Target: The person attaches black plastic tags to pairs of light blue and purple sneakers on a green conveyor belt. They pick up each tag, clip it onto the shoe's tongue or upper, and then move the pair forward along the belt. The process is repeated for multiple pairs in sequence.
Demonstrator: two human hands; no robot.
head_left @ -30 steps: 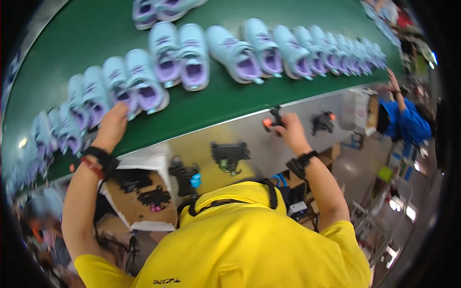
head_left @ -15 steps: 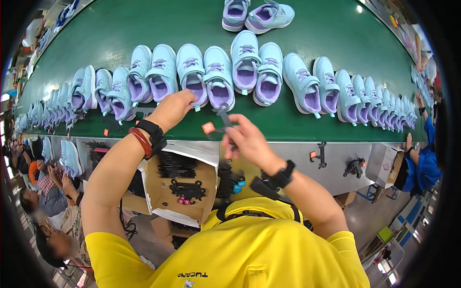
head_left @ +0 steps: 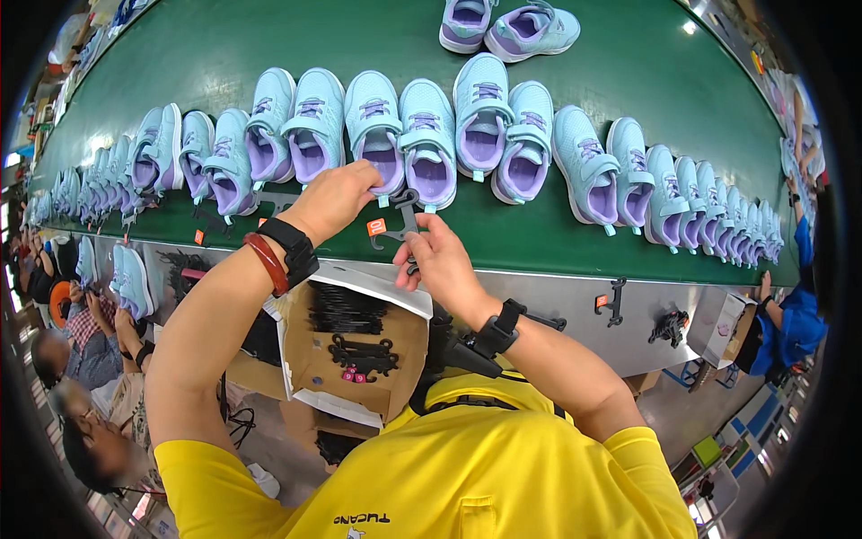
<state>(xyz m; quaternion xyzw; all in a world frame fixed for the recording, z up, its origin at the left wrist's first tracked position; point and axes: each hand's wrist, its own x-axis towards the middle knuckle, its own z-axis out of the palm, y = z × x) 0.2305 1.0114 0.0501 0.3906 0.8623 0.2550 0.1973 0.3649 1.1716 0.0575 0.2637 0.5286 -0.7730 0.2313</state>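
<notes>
Black hanger [head_left: 409, 215] | long axis toward shoes [head_left: 427, 117] | right grip [head_left: 439, 263] pinches it | left grip [head_left: 329, 204] at one, closure unclear

Bright, even light covers the green table [head_left: 377, 40], with a small white glare spot [head_left: 689, 28] near its upper right edge. The middle shoes [head_left: 485, 103] look crisp. Fisheye distortion squeezes the surroundings toward dark corners; blurred patches veil people [head_left: 108, 449] at lower left.

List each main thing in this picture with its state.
Bare left hand: fingertips at the heel of a light-blue, purple-lined shoe.
That shoe: upright, strap across.
Bare right hand: closed on an orange-tagged black plastic hanger.
That hanger: held.
White-and-tan cardboard box: open, black hangers inside.
</notes>
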